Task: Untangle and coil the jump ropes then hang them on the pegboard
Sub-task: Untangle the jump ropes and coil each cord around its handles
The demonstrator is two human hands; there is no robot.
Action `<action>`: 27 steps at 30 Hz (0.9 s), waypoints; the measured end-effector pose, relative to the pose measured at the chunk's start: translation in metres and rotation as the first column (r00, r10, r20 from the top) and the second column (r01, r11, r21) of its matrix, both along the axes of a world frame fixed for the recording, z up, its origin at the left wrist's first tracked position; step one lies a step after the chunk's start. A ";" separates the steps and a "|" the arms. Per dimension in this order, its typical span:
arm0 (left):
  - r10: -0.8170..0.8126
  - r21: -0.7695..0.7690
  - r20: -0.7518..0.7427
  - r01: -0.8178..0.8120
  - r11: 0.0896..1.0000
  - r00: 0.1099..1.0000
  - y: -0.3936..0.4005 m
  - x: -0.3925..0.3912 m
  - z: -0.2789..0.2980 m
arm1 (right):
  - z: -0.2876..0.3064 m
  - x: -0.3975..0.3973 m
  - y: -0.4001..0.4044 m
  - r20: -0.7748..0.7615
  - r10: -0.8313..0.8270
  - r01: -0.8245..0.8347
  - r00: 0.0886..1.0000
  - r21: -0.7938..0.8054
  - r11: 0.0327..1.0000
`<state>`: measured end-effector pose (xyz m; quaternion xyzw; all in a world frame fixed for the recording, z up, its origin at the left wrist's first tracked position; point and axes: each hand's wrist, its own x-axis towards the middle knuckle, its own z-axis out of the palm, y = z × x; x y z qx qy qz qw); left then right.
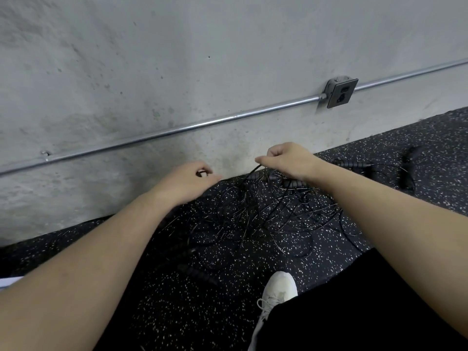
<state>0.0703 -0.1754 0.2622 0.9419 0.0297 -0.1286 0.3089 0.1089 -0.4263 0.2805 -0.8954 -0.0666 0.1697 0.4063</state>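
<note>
The right hand is pinching a thin black cord between curled fingertips, lifting it off the tangle of jump ropes on the speckled floor, while the left hand is curling round another strand. This looks like the untangling step, barely begun. Next comes tracing one cord to its ribbed handle and drawing it free without tightening knots.

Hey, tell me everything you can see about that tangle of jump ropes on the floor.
The jump ropes are thin black cords heaped in one loose tangle on the speckled black floor beside the wall. Several ribbed black handles lie around the heap. The right hand pinches a strand and lifts it off the pile. The left hand curls round something dark, seemingly another cord. Nothing is coiled yet.
</note>
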 end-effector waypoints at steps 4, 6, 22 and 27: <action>-0.167 -0.058 0.120 0.175 0.983 0.979 -0.037 -0.006 0.004 | 0.008 -0.009 0.017 0.019 0.095 -0.095 0.995 0.032 0.995; -0.207 -0.056 0.159 0.218 0.974 0.965 -0.048 -0.007 0.002 | 0.013 -0.013 0.021 0.044 0.136 -0.137 0.990 0.032 0.990; 0.323 -0.310 0.270 -0.235 0.921 0.907 -0.020 -0.010 0.029 | -0.012 -0.018 -0.013 -0.308 0.282 -0.307 0.909 -0.034 0.951; 0.365 -0.159 -0.005 -0.361 0.919 0.931 0.004 -0.025 0.012 | 0.003 -0.019 -0.022 -0.035 0.125 -0.124 0.992 0.032 0.992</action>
